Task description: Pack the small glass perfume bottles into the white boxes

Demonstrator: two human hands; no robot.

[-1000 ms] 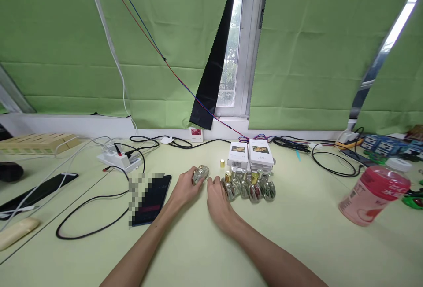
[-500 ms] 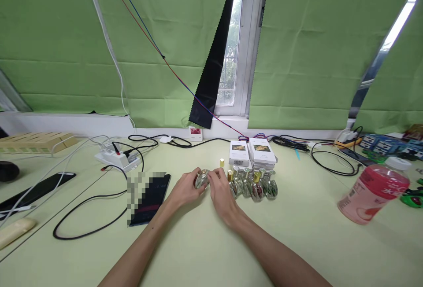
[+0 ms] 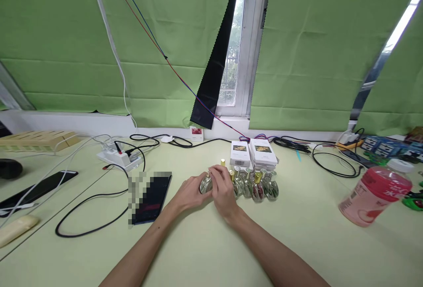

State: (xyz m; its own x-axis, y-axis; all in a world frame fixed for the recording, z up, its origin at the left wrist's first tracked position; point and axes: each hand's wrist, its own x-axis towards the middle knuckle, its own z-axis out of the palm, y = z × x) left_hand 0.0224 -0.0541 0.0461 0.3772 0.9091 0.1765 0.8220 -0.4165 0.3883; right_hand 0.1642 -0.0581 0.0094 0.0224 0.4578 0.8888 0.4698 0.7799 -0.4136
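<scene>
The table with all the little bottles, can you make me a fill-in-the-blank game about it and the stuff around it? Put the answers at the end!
The left hand holds a small bottle while the fingers of the ____ hand are at its top.
The big drink bottle has a cap that is ____ in colour.
The curtains behind the table are ____ in colour.

Missing words: right; white; green.

Left hand (image 3: 193, 193) curled; right hand (image 3: 224, 193) alongside

Small bottles (image 3: 258, 192) on the table (image 3: 205, 247), boxes (image 3: 263, 149) behind, phone (image 3: 154, 201) left, drink bottle (image 3: 373, 196) right.
</scene>
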